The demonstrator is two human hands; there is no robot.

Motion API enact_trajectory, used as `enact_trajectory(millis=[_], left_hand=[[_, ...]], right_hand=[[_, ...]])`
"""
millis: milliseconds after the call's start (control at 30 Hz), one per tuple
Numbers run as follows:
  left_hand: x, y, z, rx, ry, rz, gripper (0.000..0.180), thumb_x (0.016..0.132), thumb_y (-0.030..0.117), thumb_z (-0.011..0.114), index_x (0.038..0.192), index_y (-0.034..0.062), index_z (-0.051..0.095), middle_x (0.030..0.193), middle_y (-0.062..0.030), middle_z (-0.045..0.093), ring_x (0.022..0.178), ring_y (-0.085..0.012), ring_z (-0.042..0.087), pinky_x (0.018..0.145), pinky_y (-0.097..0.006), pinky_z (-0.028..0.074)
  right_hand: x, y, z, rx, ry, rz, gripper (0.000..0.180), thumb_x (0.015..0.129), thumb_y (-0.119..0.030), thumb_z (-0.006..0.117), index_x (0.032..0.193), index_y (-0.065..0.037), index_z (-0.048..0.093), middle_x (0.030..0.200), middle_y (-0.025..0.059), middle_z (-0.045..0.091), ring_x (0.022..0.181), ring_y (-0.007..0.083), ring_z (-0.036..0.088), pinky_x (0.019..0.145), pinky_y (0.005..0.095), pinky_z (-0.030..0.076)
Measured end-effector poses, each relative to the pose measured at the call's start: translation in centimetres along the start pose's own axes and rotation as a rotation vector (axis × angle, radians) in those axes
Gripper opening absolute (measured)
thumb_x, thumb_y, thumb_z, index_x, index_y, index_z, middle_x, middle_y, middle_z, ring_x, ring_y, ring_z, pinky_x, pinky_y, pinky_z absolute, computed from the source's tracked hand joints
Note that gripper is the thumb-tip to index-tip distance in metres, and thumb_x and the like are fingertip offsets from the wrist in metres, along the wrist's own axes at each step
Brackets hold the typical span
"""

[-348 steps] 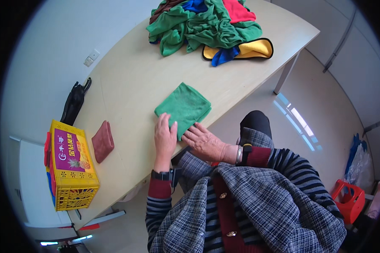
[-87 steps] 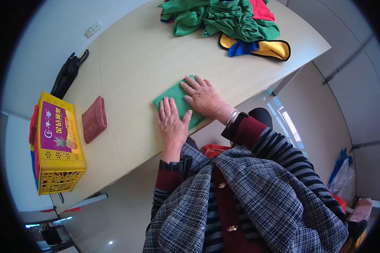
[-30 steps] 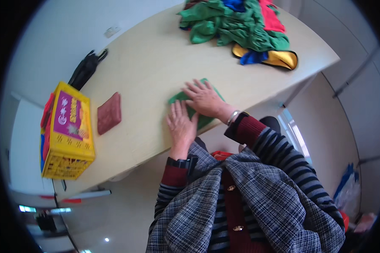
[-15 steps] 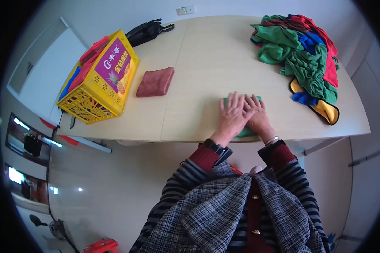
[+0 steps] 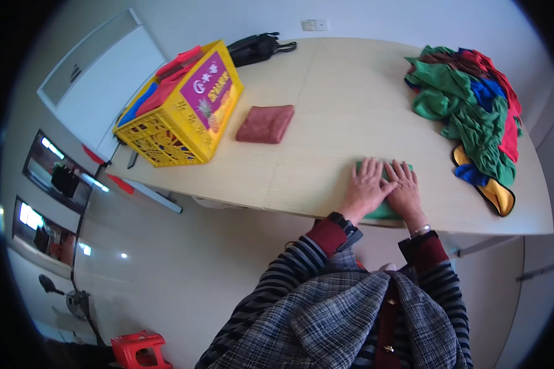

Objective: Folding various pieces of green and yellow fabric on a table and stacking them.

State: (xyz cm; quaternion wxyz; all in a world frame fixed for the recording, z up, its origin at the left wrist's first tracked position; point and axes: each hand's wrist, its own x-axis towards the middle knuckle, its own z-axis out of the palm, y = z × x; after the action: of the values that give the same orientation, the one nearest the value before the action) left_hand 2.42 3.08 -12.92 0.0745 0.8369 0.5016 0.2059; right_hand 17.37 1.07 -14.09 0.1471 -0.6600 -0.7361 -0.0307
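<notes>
Both hands press flat on a folded green cloth (image 5: 383, 213) at the table's front edge. My left hand (image 5: 367, 189) lies palm down on its left part, fingers stretched out and its thumb reaching over to my right hand. On the cloth's right part rests my right hand (image 5: 404, 192), also palm down with fingers extended. Much of the cloth is hidden under them. To the left, apart from both hands, lies a neatly folded dusty-red cloth (image 5: 266, 124).
A yellow plastic crate (image 5: 194, 140) holding red and blue cloths stands on the table's left. At the right is a heap of crumpled green, red, blue and brown cloths (image 5: 440, 86), with a black-edged yellow piece (image 5: 498, 197) in front. A black bag-like item (image 5: 258, 49) lies behind the crate.
The view has shifted, so the whole scene sits further right and lower. My hands stay on the green cloth; they now lie more side by side, overlapping less.
</notes>
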Motion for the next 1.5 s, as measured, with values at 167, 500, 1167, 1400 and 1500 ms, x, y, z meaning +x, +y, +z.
enact_trajectory(millis=[167,500,1167,1400,1500], left_hand=[[0.0,-1.1,0.5,0.088,-0.014,-0.026,0.083,0.098,0.065,0.037,0.153,0.0033,0.035,0.160,-0.0179,0.032,0.151,-0.0323,0.022,0.122,-0.054,0.015],[-1.2,-1.7,0.0,0.073,-0.031,-0.036,0.081,0.099,0.060,0.041,0.155,0.0016,0.030,0.161,-0.0184,0.029,0.150,-0.0343,0.025,0.122,-0.052,0.018],[-3.5,-0.6,0.8,0.096,0.015,0.164,0.080,0.100,0.059,0.041,0.151,-0.0025,0.035,0.157,-0.0215,0.034,0.149,-0.0348,0.027,0.120,-0.053,0.021],[-3.4,-0.4,0.6,0.063,0.030,0.155,0.081,0.100,0.060,0.042,0.151,-0.0023,0.035,0.157,-0.0215,0.035,0.149,-0.0346,0.027,0.120,-0.052,0.022],[-3.7,-0.5,0.4,0.086,0.013,0.135,0.080,0.100,0.060,0.043,0.150,-0.0022,0.035,0.158,-0.0216,0.034,0.149,-0.0348,0.026,0.120,-0.053,0.022]], right_hand=[[0.0,-0.3,-0.7,0.074,0.033,0.042,0.056,0.101,-0.044,0.045,0.149,-0.016,0.045,0.156,0.0113,0.042,0.146,0.0359,0.032,0.119,0.0524,0.024],[-3.1,4.1,-1.5,0.090,0.031,0.192,0.056,0.103,-0.041,0.042,0.151,-0.014,0.040,0.158,0.0129,0.037,0.148,0.0355,0.030,0.120,0.0523,0.023],[-1.0,0.4,-0.5,0.032,0.093,-0.140,0.052,0.101,-0.041,0.044,0.144,-0.014,0.050,0.154,0.0103,0.042,0.143,0.0357,0.035,0.117,0.0527,0.026],[-1.7,2.3,-1.5,0.089,-0.001,0.082,0.054,0.103,-0.041,0.041,0.151,-0.016,0.042,0.158,0.0107,0.038,0.147,0.0340,0.030,0.120,0.0497,0.023],[-2.5,3.6,-1.4,0.075,0.006,0.115,0.055,0.103,-0.041,0.041,0.152,-0.016,0.041,0.157,0.0108,0.038,0.147,0.0339,0.031,0.120,0.0492,0.023]])
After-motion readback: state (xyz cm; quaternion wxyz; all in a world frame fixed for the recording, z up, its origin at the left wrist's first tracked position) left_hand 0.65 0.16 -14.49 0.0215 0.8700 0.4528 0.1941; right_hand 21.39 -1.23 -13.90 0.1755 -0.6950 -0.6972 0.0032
